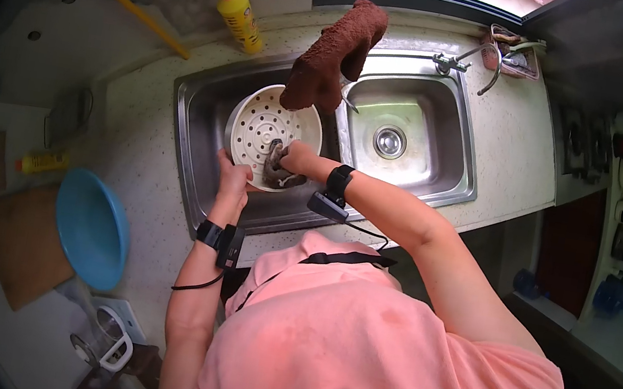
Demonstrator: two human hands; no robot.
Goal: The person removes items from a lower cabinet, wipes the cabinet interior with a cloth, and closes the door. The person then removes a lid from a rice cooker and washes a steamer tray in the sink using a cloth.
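A white plastic colander (pixel 258 122) with round holes sits tilted in the left sink basin (pixel 206 117), its inside facing me. My left hand (pixel 233 178) is closed on its lower left rim. Inside the colander, my right hand (pixel 301 159) presses a crumpled grey-brown cloth (pixel 276 169) against the lower part of the wall. The fingers of that hand are partly hidden by the cloth.
A brown towel (pixel 339 48) hangs over the divider between the basins. To the right are the second basin (pixel 429 123) with its drain and a faucet (pixel 450 63). A yellow bottle (pixel 240 18) stands behind; a blue basin (pixel 90 229) lies left.
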